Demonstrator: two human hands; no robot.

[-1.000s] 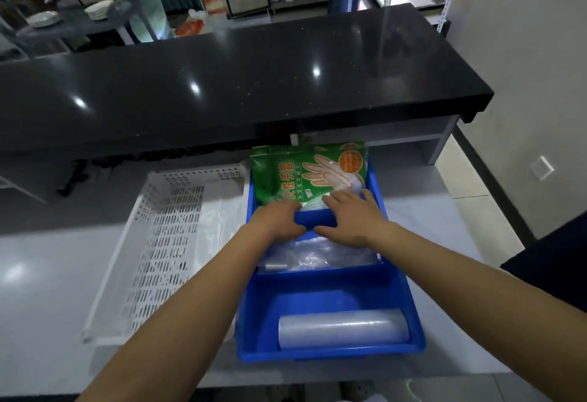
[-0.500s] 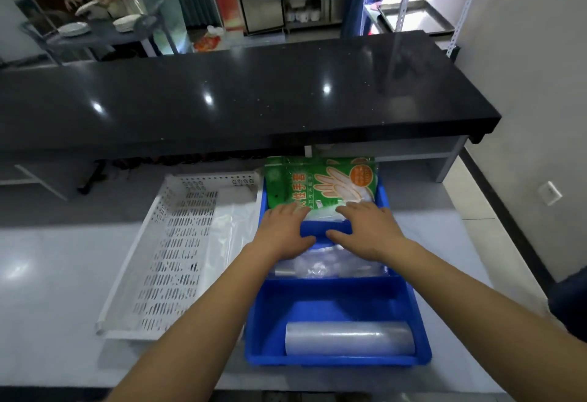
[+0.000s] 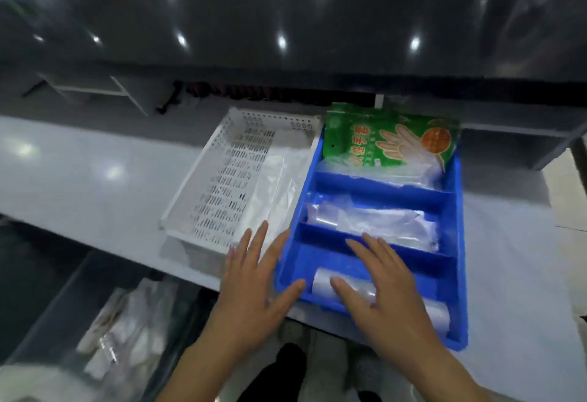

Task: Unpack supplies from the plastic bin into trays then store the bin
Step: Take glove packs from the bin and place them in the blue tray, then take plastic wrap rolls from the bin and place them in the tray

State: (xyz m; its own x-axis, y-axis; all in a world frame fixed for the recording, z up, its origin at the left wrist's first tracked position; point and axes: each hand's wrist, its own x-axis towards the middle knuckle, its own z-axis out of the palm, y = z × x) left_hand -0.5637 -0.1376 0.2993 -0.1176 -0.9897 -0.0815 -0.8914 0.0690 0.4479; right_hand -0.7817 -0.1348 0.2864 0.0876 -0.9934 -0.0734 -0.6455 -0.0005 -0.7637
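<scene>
Blue tray [image 3: 457, 236] right of centre in the frame, on the pale counter [image 3: 79, 179], split into three compartments. Farthest compartment: green glove packet [image 3: 390, 139] leaning upright against the back wall, clear plastic below it. Middle compartment: crumpled clear bags [image 3: 371, 220]. Nearest compartment: roll of clear film [image 3: 440, 314] lying crosswise, mostly hidden under the right hand [image 3: 384, 293].

Right hand spread flat, fingers straight, over the near compartment and the roll; gripping nothing; whether touching the roll, cannot tell. Left hand [image 3: 254, 287] lower centre, also flat with fingers splayed, at the blue tray's near-left corner, thumb across the rim, holding nothing.

White perforated tray [image 3: 203, 185] just left of the blue one, sides touching, with a sheet of clear plastic [image 3: 273, 185] along its right half.

Lower left of the frame, below the counter edge: clear plastic bin [image 3: 63, 316] with white packets inside, blurred. Dark glossy counter [image 3: 286, 20] across the top of the frame.
</scene>
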